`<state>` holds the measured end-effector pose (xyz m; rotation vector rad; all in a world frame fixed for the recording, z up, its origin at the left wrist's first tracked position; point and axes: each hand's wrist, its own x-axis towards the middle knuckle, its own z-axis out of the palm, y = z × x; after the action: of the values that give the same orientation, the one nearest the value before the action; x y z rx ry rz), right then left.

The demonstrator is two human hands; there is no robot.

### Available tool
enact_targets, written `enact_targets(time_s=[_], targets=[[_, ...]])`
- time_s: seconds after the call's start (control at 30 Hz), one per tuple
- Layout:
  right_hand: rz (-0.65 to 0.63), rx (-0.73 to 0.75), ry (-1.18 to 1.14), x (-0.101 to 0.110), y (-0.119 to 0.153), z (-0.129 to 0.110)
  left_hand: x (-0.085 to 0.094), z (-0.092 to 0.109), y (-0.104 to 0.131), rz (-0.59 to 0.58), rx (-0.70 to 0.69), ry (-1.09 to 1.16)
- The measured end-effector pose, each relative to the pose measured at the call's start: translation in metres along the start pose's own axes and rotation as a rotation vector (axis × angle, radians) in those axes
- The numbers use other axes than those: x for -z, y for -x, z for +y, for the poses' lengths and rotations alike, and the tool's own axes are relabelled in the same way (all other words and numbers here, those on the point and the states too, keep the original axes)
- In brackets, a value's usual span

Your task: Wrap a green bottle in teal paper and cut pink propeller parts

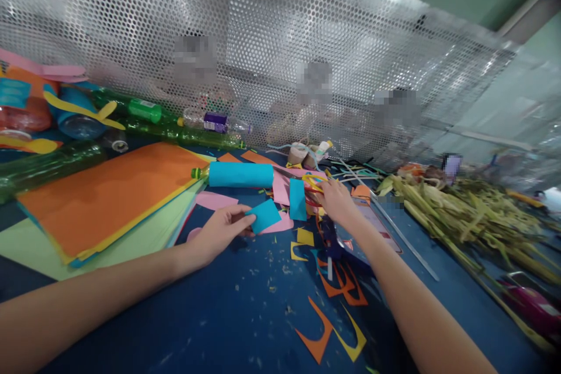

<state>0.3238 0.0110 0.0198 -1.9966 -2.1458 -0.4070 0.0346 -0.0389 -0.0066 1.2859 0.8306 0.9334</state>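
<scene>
My left hand pinches a small blue piece of paper between thumb and fingers, above the table. My right hand has its fingers closed at the yellow and red handles of a pair of scissors; the blades point left. Another blue paper strip lies between the hands, close to the scissors. Behind my left hand a bottle wrapped in blue paper lies on its side, its green cap to the left. Pink paper pieces lie beneath and beside it.
Stacked coloured paper lies at left, with green bottles behind. Orange scraps and yellow scraps dot the blue table. A glue gun-like dark blue tool sits below my right wrist. Dried husks lie right, before a perforated metal screen.
</scene>
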Motion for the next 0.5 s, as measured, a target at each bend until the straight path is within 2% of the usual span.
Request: enact_targets(time_s=[0.17,0.33,0.4,0.5], targets=[[0.123,-0.107,-0.022,0.02,0.007,-0.012,0.0,-0.001,-0.001,0.028,0.0,-0.005],[0.21,-0.199,-0.201,0.022,0.004,-0.011,0.002,-0.005,-0.002,0.031,-0.011,-0.022],[0.207,-0.222,-0.324,0.02,0.0,-0.009,0.002,-0.006,-0.002,0.037,-0.001,0.015],[0.138,-0.206,-0.562,0.019,-0.005,-0.013,0.002,-0.005,-0.003,0.054,0.015,0.086]])
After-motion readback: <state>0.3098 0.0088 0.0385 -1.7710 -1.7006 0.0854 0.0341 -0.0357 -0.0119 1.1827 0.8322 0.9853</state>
